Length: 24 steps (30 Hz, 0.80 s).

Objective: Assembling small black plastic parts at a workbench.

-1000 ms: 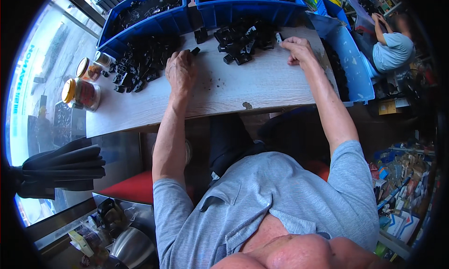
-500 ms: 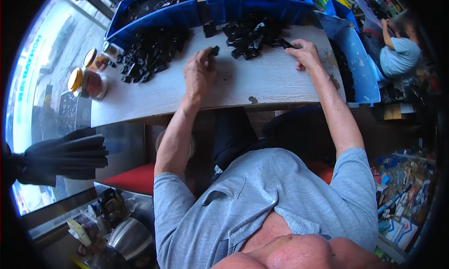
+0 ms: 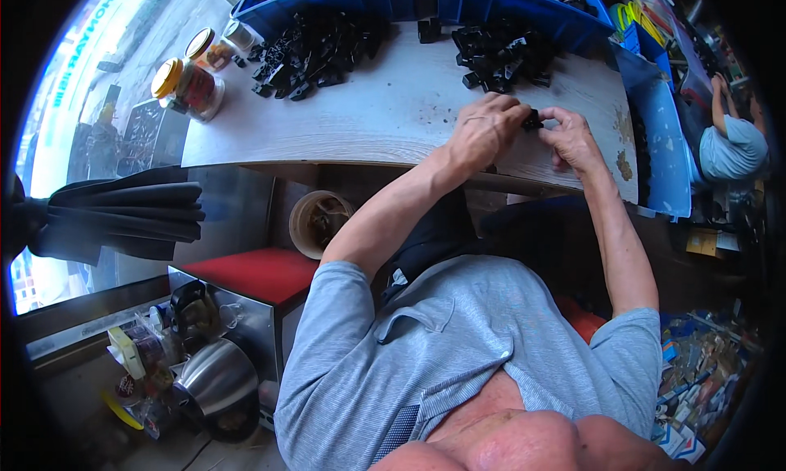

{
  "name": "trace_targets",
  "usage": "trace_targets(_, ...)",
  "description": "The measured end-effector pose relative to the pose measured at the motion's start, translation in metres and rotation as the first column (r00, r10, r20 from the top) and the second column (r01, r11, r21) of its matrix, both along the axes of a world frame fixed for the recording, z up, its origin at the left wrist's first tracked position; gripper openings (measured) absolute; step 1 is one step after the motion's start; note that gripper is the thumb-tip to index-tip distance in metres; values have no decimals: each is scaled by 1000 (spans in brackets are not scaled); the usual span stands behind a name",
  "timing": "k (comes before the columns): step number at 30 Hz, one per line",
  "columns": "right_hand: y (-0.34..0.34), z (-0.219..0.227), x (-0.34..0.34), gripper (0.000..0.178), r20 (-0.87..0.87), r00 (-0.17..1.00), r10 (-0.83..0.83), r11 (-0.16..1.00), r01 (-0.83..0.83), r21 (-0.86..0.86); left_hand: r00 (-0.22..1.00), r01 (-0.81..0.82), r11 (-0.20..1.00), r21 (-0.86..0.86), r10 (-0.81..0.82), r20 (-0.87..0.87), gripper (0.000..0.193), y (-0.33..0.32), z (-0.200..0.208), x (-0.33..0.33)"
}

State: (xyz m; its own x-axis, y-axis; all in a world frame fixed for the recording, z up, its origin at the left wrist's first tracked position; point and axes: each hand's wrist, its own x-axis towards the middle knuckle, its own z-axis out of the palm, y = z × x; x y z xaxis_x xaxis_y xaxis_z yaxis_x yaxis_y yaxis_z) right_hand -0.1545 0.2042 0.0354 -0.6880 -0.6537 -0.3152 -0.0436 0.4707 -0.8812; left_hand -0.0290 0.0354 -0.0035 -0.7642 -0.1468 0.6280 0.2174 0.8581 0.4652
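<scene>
Right at the front of a pale, wood-grained tabletop, toward its right end, a small black plastic piece is being held between two bare hands. It is gripped from one side by the bent fingertips of the left hand, back of the hand turned up; from the other side it is pinched by the thumb and forefinger of the right hand, with the other right fingers curled below. Whether anything more is tucked in the left palm cannot be told.

Just beyond the hands, a compact heap of glossy black plastic blocks is seen, and well to its left a wider heap of black plastic parts is spread. Between the two, one lone black block is set near the far edge. The far side is lined by two deep blue plastic bins, the left bin and the right bin, both filled with black parts.

At the left end, a clear jar with a yellow lid is placed in front of two smaller jars. The right end is flanked by a pale blue plastic tub, and beyond it a co-worker in a light blue shirt is seen.
</scene>
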Motion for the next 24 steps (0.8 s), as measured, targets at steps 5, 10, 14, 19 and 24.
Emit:
trace_targets(5, -5, 4, 8, 30, -23, 1000, -17, 1000, 17, -6, 992, 105, 992, -76, -99, 74, 29, -3, -1, -9)
trace_targets(10, -2, -1, 6, 30, -67, 998, 11, 1000, -12, -22, 987, 158, 983, -89, -157, 22, 32, -7, -4, -8)
trace_targets(14, -2, -2, 5, 28, -41, 999, -24, 999, 23, -41, 991, 124, 977, -172, -111, 80, 34, -5, 0, -10)
trace_targets(19, -2, -3, 2, 30, -45, 999, 12, 1000, -13, -8, 979, 155, 971, -180, -126, 161, 38, -2, 2, -9)
trace_targets(24, -3, -4, 3, 29, -37, 999, 20, 999, -21, -27, 983, 117, 967, -226, -81, 162, 42, 3, 0, 1)
